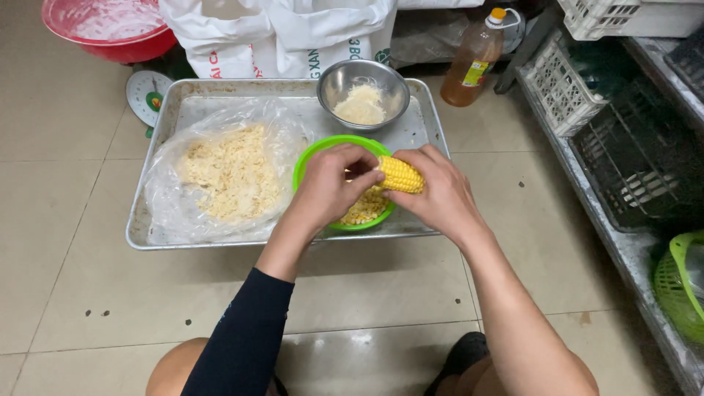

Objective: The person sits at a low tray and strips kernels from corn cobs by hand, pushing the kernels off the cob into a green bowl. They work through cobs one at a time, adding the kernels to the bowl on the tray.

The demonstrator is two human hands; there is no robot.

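Observation:
A yellow corn cob (400, 176) is held over a green bowl (323, 150) that has loose kernels (364, 209) in it. My right hand (436, 194) grips the cob's right end. My left hand (330, 183) is closed on its left end, thumb pressed against the kernels. The bowl sits on a large metal tray (433, 128) on the tiled floor. A clear plastic bag (227, 172) spread on the tray's left half holds a heap of pale shredded material. At the tray's back stands a steel bowl (363, 92) with more of the same pale stuff.
A red basin (110, 29) and a small scale (147, 95) lie at the back left, white sacks (279, 33) behind the tray. An amber bottle (475, 62) stands back right. Metal shelving (623, 242) with crates and a green basket (678, 286) runs along the right.

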